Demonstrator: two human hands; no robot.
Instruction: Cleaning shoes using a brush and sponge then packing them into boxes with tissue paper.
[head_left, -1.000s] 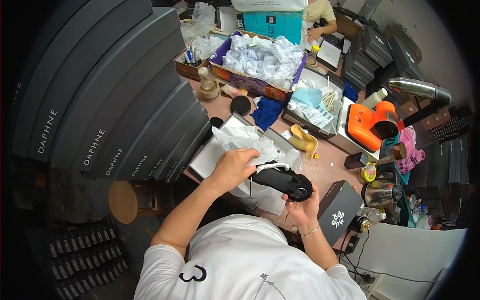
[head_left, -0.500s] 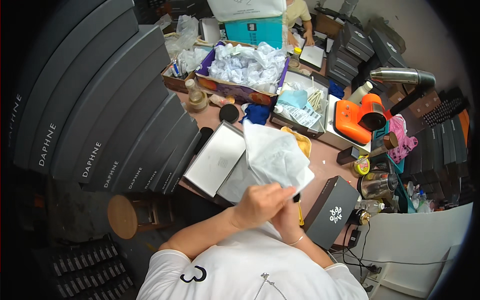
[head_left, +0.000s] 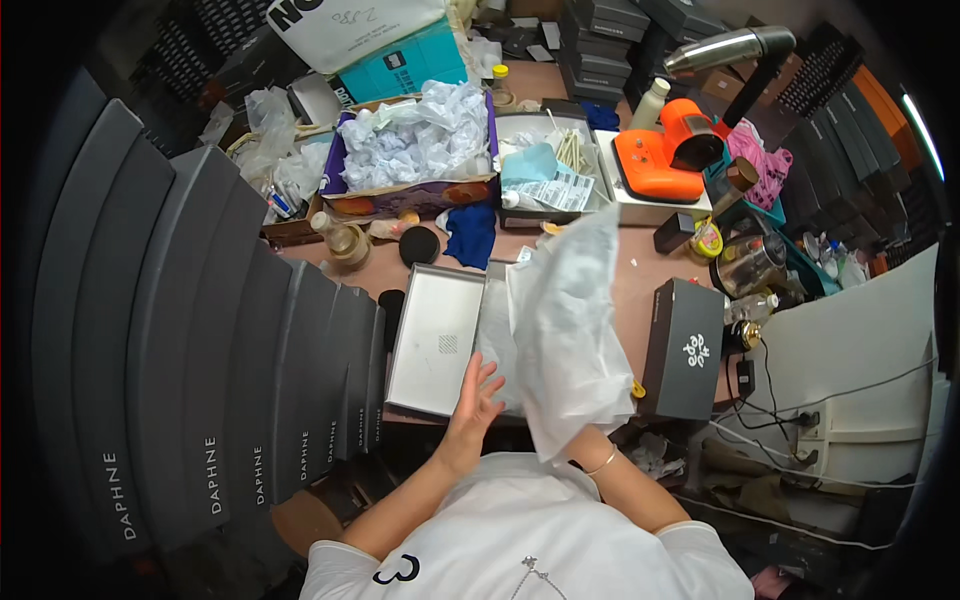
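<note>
A thin, white, translucent bag [head_left: 568, 345] stands tall over the table in front of me. My right hand is behind or inside it; just the wrist [head_left: 595, 455] with a bracelet shows and the fingers are hidden. Left of the bag, my left hand [head_left: 474, 405] is held up with its fingers apart and nothing in it. Beyond that hand lies a shallow box part [head_left: 432, 340], white inside with dark edges. Pale paper [head_left: 496, 335] shows between it and the bag. On the right is a closed dark grey box [head_left: 684, 350] with a white logo.
Tall stacks of grey boxes [head_left: 190, 330] crowd the left side. Farther back are a purple carton of crumpled white paper [head_left: 415, 145], a tray of cotton swabs and packets [head_left: 545, 180], a blue cloth [head_left: 470, 235] and an orange device [head_left: 660, 165]. Cables [head_left: 780, 400] hang at right.
My left hand has left the bag's edge and opened to the left. The bag now stands more upright, covering my right hand. The view has shifted, so the table sits more to the left.
</note>
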